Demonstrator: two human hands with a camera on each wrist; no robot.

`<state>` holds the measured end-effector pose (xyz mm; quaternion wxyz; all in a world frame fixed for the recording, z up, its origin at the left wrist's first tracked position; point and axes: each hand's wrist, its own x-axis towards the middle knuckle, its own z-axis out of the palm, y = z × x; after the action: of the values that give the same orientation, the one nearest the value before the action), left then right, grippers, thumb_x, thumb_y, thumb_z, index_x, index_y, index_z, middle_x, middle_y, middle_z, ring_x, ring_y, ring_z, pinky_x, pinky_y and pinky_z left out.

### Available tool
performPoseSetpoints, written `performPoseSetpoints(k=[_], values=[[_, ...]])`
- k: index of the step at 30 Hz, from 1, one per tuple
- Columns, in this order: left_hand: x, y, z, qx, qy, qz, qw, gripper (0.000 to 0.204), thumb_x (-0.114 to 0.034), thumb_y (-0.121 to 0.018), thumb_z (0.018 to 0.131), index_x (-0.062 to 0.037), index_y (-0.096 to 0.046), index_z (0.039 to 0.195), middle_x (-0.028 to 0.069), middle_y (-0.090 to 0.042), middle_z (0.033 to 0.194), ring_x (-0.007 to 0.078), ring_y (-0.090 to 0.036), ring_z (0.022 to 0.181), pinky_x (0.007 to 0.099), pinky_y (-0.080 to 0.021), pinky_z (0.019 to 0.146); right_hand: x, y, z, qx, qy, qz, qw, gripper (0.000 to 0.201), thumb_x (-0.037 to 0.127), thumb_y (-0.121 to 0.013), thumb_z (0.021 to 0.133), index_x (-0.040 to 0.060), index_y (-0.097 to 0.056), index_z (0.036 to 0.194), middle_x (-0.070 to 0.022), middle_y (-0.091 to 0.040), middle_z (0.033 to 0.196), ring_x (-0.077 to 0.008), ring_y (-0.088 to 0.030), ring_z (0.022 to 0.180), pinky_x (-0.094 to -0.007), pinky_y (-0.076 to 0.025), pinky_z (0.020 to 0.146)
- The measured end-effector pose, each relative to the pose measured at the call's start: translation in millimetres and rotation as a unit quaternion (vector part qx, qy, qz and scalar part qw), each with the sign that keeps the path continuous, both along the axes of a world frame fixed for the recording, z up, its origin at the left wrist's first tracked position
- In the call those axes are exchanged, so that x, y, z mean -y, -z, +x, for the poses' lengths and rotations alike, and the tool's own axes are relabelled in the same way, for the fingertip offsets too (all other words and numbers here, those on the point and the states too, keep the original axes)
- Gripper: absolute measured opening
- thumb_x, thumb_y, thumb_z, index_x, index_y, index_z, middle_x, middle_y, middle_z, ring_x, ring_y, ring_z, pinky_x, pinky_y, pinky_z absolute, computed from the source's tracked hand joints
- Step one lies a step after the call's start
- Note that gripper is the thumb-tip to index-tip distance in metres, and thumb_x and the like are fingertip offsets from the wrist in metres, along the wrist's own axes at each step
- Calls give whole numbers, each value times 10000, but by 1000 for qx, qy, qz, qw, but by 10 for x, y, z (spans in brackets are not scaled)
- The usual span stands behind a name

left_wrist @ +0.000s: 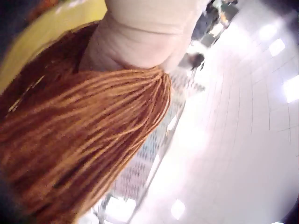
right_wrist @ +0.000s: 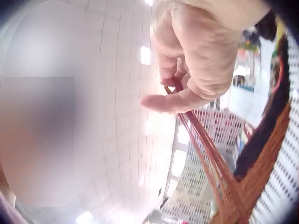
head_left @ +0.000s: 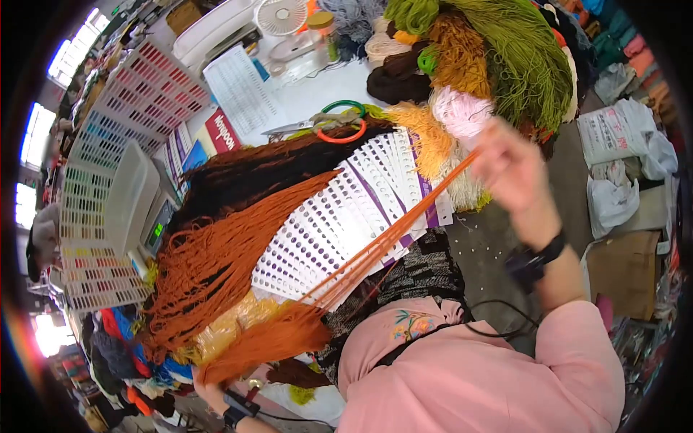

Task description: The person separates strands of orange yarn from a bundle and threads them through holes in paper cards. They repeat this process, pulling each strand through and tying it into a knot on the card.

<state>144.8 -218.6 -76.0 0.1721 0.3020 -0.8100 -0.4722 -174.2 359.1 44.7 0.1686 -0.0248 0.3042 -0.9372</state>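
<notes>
My left hand point(left_wrist: 135, 44) grips a thick bundle of rust-orange yarn point(left_wrist: 107, 116), whose strands fan out below the fist. Most of that hand is hidden behind the bundle in the head view. Out to the right, my raised right hand point(head_left: 509, 173) pinches a thin lock of the same yarn between thumb and fingers. The lock point(right_wrist: 205, 144) stretches taut, slanting down to the loose bundle point(head_left: 271, 343). Beneath it lie fanned white cards with punched holes point(head_left: 310, 252). More rust-orange yarn point(head_left: 216, 245) is spread on the table beside the cards, next to dark brown yarn point(head_left: 267, 169).
Scissors point(head_left: 317, 126) with green and orange handles lie behind the dark yarn. A scale point(head_left: 155, 224) and a colour sample board point(head_left: 101, 173) stand at left. Green, brown and pink hanks point(head_left: 462, 112) are heaped at the back right. White bags point(head_left: 613, 137) sit farther right.
</notes>
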Motion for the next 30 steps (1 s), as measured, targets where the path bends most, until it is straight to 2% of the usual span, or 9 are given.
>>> performPoseSetpoints(k=[2,4,6,9,11,12,13,18,30], values=[[1366,559,1131,163,-62,-159,972,270,-111,-424,776,64,-475,974,128,-551,825,221,-526,683,317,-453,632,-908,-71,-197,-132,161,191,959,57,29,-439,771,-15,-473,781,-50,-465,684,-119,-446,614,-246,-399,610],[1676,335,1043,53,-38,-27,997,302,-107,-428,737,82,-482,967,164,-539,896,232,-519,792,364,-429,726,-1698,-274,-207,-220,447,660,562,121,50,-418,789,-44,-493,780,-118,-552,806,-208,-518,815,-326,-393,822],[978,-22,383,-124,-60,13,990,279,-144,-445,777,97,-482,914,83,-534,724,160,-477,549,237,-409,486,-2545,-615,-372,-311,498,186,788,141,29,-439,772,-33,-500,885,-70,-529,808,-165,-502,791,-260,-407,764],[-416,-573,-1395,-206,77,-34,975,395,-191,-381,819,39,-397,1140,46,-491,838,80,-464,693,168,-370,609,-914,-645,-441,-372,488,638,466,129,67,-421,776,2,-527,813,-88,-531,789,-187,-503,781,-271,-405,753],[-935,-400,-2182,-211,64,379,899,293,-133,-369,843,27,-427,1081,-7,-444,698,15,-389,522,135,-309,454,-85,-367,-506,-383,291,685,547,106,72,-475,755,11,-559,769,-37,-540,771,-121,-502,761,-244,-398,675],[-1257,-326,-2541,-194,74,584,785,258,-109,-392,841,25,-438,1056,-17,-440,658,2,-366,468,128,-296,410,204,70,-645,-199,137,470,849,94,83,-523,738,13,-579,767,-31,-552,753,-109,-505,739,-248,-399,671],[-1579,-253,-2898,-143,47,726,671,223,-85,-415,839,23,-449,1031,-26,-437,617,-11,-342,413,122,-284,366,475,446,-786,-222,99,471,848,80,77,-606,670,4,-587,699,-27,-563,689,-91,-515,667,-231,-402,618],[-2927,-85,-3716,147,233,477,835,221,-79,-579,716,16,-536,911,65,-569,783,136,-523,637,211,-425,564,1078,1572,-1111,-228,98,583,773,102,118,-576,610,22,-599,637,-97,-569,586,-188,-559,536,-285,-426,514],[-3273,150,-3871,276,222,291,889,144,-161,-482,815,-38,-532,759,21,-512,619,87,-459,492,233,-386,450,1068,1689,-905,-412,110,638,641,220,148,-603,630,21,-552,802,-104,-501,756,-272,-502,699,-340,-409,617]])
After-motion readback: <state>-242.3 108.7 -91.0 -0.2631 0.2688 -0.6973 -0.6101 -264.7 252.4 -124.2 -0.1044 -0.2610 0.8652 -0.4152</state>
